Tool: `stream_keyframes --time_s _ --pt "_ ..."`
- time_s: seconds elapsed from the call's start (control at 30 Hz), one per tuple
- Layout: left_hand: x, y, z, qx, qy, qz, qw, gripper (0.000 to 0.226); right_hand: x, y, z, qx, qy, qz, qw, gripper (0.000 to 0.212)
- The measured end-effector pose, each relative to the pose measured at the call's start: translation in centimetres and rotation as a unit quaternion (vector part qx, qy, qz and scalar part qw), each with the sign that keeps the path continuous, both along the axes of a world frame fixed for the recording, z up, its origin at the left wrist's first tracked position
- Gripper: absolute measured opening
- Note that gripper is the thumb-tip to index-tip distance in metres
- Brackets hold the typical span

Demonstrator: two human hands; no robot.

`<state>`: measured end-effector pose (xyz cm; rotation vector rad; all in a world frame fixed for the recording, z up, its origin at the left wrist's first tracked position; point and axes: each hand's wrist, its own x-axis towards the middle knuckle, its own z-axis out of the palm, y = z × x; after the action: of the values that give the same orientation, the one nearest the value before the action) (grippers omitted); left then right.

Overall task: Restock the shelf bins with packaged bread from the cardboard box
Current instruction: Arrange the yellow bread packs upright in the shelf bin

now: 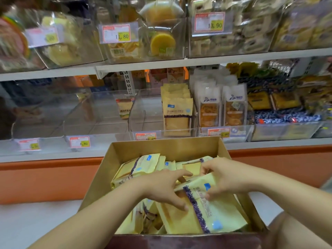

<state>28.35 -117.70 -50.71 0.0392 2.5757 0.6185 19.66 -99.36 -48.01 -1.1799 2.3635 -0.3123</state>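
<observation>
An open cardboard box [162, 147] sits low in the middle, holding several pale yellow bread packets with a purple band. Both of my hands are inside it. My left hand [164, 187] lies with spread fingers on the top packet [203, 218], its fingertips on the packet's left edge. My right hand [220, 175] grips the upper end of the same packet, fingers curled round it. Straight ahead, a clear shelf bin [143, 114] holds a row of the same yellow packets [177, 112] standing upright on its right side.
Clear bins [71, 115] to the left on the lower shelf are nearly bare. White-topped bread packs [221, 106] fill the bin to the right. The upper shelf [179, 62] carries full bins with price tags. An orange base strip [45, 178] runs below the shelf.
</observation>
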Motion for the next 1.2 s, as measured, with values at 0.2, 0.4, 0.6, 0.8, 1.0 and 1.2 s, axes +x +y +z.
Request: stream_keyframes --time_s 0.2,0.4,0.6,0.8,1.0,1.2 --pt "0.1 -1.3 2.6 0.022 0.076 0.000 0.997 0.038 -0.1 -1.6 3.5 -0.108 0.061 0.043 0.991 0.025" --pt "-2.1 -4.5 7.2 -0.015 0.287 0.091 0.954 0.039 -2.5 -4.4 7.5 -0.249 0.180 0.053 0.950 0.020" --pt "-7.1 -6.6 7.6 -0.113 0.439 0.148 0.879 0.048 -6.9 -7.5 9.2 -0.285 0.251 0.046 0.924 0.024" --pt "-11.8 -7.4 5.5 -0.114 0.451 0.158 0.871 0.050 -11.0 -8.9 8.1 -0.260 0.255 0.038 0.931 0.025" --pt "-14.3 -8.4 2.2 0.068 0.353 0.188 0.914 0.050 -14.4 -10.9 6.5 -0.257 0.225 0.047 0.939 0.041" --pt "-15.3 -9.9 -0.3 0.102 0.224 0.218 0.944 0.072 -16.1 -11.4 3.1 -0.247 0.230 -0.021 0.941 0.074"
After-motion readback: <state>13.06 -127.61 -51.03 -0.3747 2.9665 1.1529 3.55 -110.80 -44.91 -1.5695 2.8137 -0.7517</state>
